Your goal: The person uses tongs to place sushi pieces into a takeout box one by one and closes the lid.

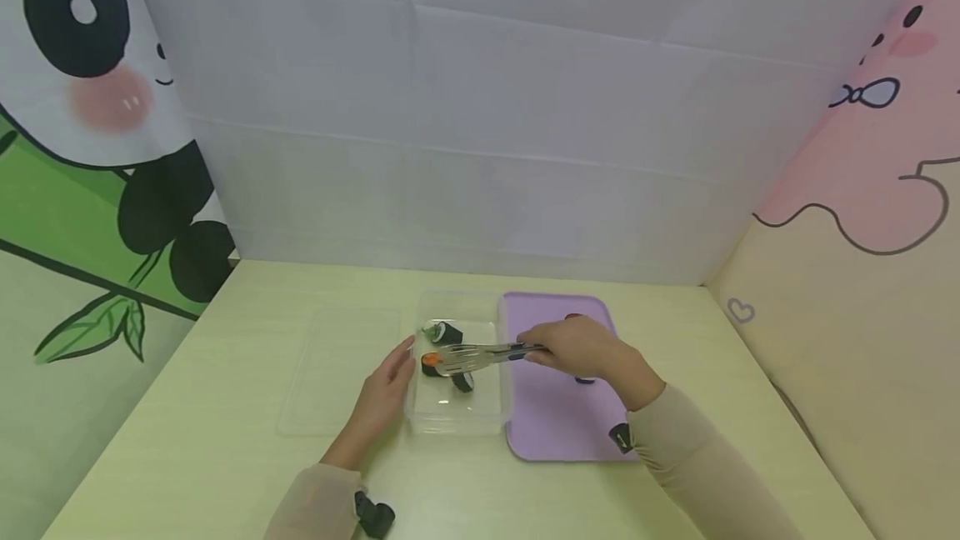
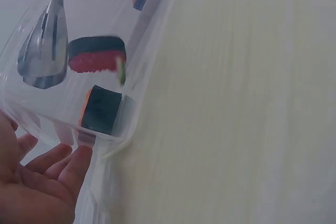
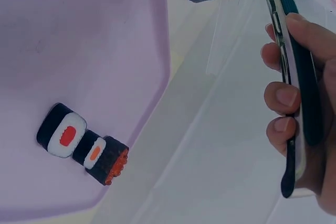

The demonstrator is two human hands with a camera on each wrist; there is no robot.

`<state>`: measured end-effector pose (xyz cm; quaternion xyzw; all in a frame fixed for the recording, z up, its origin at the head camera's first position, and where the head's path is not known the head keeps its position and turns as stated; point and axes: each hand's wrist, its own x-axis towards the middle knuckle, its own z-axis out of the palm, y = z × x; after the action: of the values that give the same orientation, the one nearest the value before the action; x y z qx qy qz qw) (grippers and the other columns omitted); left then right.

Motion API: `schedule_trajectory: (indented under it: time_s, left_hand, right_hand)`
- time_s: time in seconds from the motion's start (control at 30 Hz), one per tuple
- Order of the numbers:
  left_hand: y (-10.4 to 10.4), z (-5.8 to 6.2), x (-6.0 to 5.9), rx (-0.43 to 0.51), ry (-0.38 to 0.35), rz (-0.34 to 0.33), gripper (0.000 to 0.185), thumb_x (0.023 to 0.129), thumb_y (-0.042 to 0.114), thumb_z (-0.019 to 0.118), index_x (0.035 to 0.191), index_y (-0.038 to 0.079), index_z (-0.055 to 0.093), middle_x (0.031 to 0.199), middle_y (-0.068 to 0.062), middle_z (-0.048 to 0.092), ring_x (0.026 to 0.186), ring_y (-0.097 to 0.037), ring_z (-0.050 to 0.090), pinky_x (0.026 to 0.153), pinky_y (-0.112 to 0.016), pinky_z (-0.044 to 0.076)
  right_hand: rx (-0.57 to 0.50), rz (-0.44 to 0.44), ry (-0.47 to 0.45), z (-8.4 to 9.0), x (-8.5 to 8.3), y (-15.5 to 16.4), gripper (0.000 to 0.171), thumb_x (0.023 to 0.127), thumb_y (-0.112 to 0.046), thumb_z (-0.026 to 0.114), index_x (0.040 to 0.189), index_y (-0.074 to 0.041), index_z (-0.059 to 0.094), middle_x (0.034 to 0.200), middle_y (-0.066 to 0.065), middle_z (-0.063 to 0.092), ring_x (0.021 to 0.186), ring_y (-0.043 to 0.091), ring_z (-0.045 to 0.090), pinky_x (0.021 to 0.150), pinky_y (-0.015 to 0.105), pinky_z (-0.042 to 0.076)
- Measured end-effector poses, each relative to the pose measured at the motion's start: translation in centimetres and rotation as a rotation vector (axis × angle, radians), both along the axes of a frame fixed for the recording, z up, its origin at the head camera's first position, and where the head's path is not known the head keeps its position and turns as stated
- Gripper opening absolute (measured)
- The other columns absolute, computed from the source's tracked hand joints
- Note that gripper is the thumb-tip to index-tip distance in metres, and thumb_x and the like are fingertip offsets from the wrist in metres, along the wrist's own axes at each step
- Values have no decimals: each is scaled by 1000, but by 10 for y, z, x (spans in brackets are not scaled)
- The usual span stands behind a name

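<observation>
My right hand (image 1: 581,348) grips the handles of metal tongs (image 1: 480,355) with dark grips. Their slotted heads reach over a clear plastic container (image 1: 461,423), above sushi pieces inside it. Three pieces show there: a sushi roll with green at its end (image 1: 447,333), an orange-topped sushi roll (image 1: 430,365) partly behind the tongs, and a dark-wrapped sushi roll (image 1: 463,382). My left hand (image 1: 380,398) rests its fingertips (image 2: 79,166) against the container's outer left wall, fingers loosely extended.
A purple tray (image 1: 558,432) lies right of the container, under my right hand. Three sushi rolls (image 3: 65,132) sit together on it in the right wrist view. A flat clear lid (image 1: 337,373) lies to the left. A white wall (image 1: 480,190) stands at the back.
</observation>
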<state>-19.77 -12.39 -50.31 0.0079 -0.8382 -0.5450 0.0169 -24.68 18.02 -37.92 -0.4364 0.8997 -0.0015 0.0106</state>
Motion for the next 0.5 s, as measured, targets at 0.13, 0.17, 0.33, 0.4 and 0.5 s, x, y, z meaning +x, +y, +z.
schedule_trajectory:
  time_s: [0.13, 0.17, 0.33, 0.4, 0.5]
  left_hand:
    - [0, 0, 1, 1, 2, -3, 46, 106, 25, 44, 150, 14, 39, 143, -21, 46, 130, -41, 43, 107, -55, 33]
    - [0, 0, 1, 0, 3, -3, 46, 106, 25, 44, 150, 14, 40, 143, -21, 46, 129, -41, 44, 107, -55, 33]
    - [-1, 0, 1, -2, 9, 0, 46, 106, 25, 45, 150, 14, 40, 142, -21, 47, 129, -41, 44, 106, -54, 34]
    - [-1, 1, 1, 2, 7, 1, 46, 106, 25, 45, 150, 14, 40, 143, -21, 47, 129, -41, 44, 106, -54, 34]
    - [-2, 1, 2, 8, -1, -2, 46, 106, 25, 44, 150, 14, 39, 143, -21, 46, 130, -41, 43, 107, -54, 33]
  right_hand:
    - [13, -19, -7, -1, 2, -5, 20, 96, -28, 64, 113, -19, 68, 92, -13, 64, 62, 3, 48, 59, 24, 44]
    - [9, -20, -10, -1, 2, -6, 18, 96, -27, 64, 112, -19, 68, 90, -14, 63, 62, 3, 48, 59, 24, 44]
    - [-32, 0, -17, 2, 4, -3, 18, 96, -26, 64, 111, -16, 68, 92, -12, 64, 65, 3, 50, 62, 24, 46]
    - [-44, -7, -19, 4, 4, 0, 22, 96, -26, 64, 114, -14, 68, 97, -10, 66, 68, 4, 51, 66, 26, 48]
    - [-57, -41, -40, 7, 3, 8, 24, 97, -27, 63, 117, -14, 67, 96, -10, 65, 68, 4, 51, 65, 27, 48]
